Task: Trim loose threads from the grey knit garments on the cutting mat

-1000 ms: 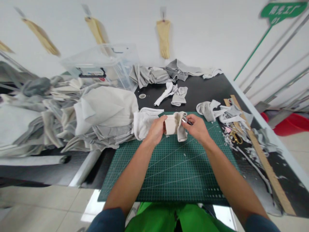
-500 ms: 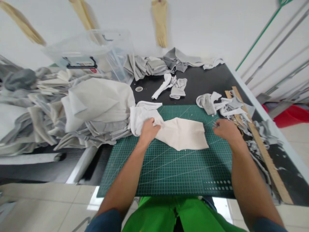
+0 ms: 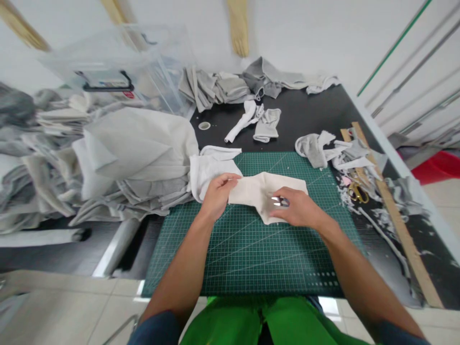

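Observation:
A cream fabric piece (image 3: 247,189) lies across the green cutting mat (image 3: 251,258), narrow at its left end and wider to the right. My left hand (image 3: 218,191) pinches the narrow end between thumb and fingers. Over the wider part, my right hand (image 3: 296,207) is closed around small thread snips (image 3: 280,201), their bright blades pointing left. Some of the fabric is hidden under that hand. White folded fabric (image 3: 212,167) sits just beyond my left hand, at the mat's left edge.
Piled grey and white fabric (image 3: 143,143) fills the left side, with a clear plastic box (image 3: 108,86) behind. Scraps (image 3: 316,146), gold-handled scissors (image 3: 357,192) and a wooden ruler (image 3: 402,225) lie at the right. A tape roll (image 3: 204,125) rests on the black table.
My right hand has moved left from beside the mat's right part to over the cream fabric, bringing the snips. The fabric's narrow end now shows apart from the white fabric.

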`<state>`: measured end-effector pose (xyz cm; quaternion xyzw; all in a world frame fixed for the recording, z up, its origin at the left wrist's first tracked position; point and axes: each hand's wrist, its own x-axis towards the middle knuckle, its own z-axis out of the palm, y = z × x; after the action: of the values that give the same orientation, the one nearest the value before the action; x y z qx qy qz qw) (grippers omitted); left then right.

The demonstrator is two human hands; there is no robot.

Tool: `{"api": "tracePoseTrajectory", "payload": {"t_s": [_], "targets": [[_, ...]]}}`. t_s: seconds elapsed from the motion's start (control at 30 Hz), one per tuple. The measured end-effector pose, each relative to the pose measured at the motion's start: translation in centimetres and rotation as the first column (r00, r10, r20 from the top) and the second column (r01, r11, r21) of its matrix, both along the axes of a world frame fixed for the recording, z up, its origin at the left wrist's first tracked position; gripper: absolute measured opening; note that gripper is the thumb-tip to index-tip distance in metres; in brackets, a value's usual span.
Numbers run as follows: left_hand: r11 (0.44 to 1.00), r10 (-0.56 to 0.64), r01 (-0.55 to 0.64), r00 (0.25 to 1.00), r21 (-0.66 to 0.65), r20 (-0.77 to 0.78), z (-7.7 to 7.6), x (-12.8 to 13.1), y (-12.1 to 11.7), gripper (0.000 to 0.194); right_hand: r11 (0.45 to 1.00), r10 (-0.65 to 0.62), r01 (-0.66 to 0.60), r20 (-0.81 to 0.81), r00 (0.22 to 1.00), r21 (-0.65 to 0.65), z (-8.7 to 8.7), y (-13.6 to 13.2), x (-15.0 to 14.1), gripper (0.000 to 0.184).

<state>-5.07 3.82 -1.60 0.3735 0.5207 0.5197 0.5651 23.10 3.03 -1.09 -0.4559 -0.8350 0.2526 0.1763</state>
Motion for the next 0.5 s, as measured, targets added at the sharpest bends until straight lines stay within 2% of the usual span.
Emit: {"api": "tracePoseTrajectory", "payload": {"t_s": [0.07,0.1,0.2,0.27,0.33,0.43,0.47,0.5], "targets": [[0.997,-0.072,0.076,0.981,-0.014,0.178,0.8,0.4,-0.4,0.030,1.000,0.006,-0.006,0.016,1.000,-0.009,-0.3,-1.3,-1.7,0.064],[0.994,-0.109,0.113,0.962,-0.002,0.250,1.2,0.5,-0.6,0.036,1.000,-0.008,0.008,0.016,1.000,0.005,-0.5,-1.8,-2.4,0.068],[0.982,-0.189,0.178,0.927,0.062,0.325,1.8,0.9,-1.2,0.053,0.986,-0.143,0.144,-0.024,0.989,0.085,-1.4,-2.4,-3.8,0.038],[0.983,-0.171,0.149,0.953,0.105,0.251,1.7,1.1,-1.4,0.052,0.973,-0.190,0.196,-0.064,0.980,0.118,-1.7,-2.3,-3.8,0.027],[0.985,-0.104,0.086,0.988,0.149,0.116,1.7,1.3,-1.3,0.043,0.971,-0.210,0.223,-0.132,0.969,0.085,-1.4,-2.1,-3.3,0.022],[0.970,0.020,0.014,0.991,0.241,-0.135,2.4,1.7,-0.9,0.025,0.967,-0.254,0.235,-0.280,0.926,-0.099,0.2,-1.7,-2.0,0.008],[0.958,0.067,0.000,0.972,0.288,-0.224,3.0,1.9,-0.8,0.020,0.962,-0.262,0.219,-0.332,0.906,-0.162,0.9,-1.7,-1.4,0.001],[0.936,0.129,-0.014,0.943,0.351,-0.307,3.7,2.2,-0.7,0.016,0.958,-0.265,0.196,-0.382,0.886,-0.209,1.6,-1.6,-0.9,0.005]]}}
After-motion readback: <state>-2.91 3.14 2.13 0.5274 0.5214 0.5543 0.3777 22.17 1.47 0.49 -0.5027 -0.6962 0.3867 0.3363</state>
